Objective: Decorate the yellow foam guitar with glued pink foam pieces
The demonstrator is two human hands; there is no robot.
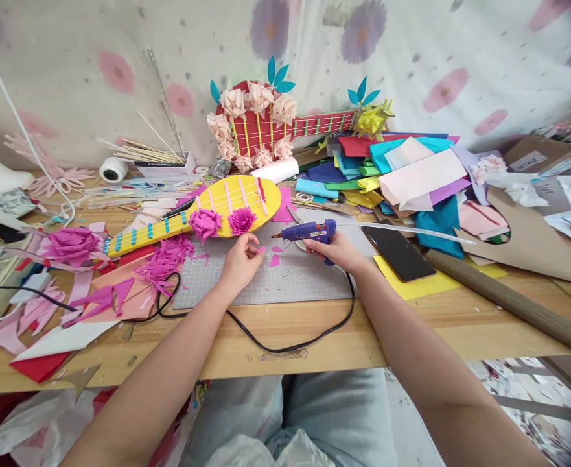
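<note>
In my right hand (339, 250) is a blue hot glue gun (309, 231), its nozzle pointing left and a long clear glue stick (411, 228) coming out of its back. My left hand (240, 263) pinches a small magenta paper petal (262, 250) just left of the nozzle. Two more magenta petals (275, 261) lie on the grey cutting mat (246, 290) between my hands. Just beyond my left hand rests a yellow paper guitar (260, 198) with pink strings, bearing a magenta flower (242, 221) and a magenta rose (205, 224).
Behind stands a red paper guitar (304, 126) with pale roses. Coloured paper sheets (421, 175) pile up at right, beside a black phone (398, 250) and a wooden stick (503, 295). A black cord (285, 350) loops across the table's front. Magenta fringed scraps (166, 263) lie left.
</note>
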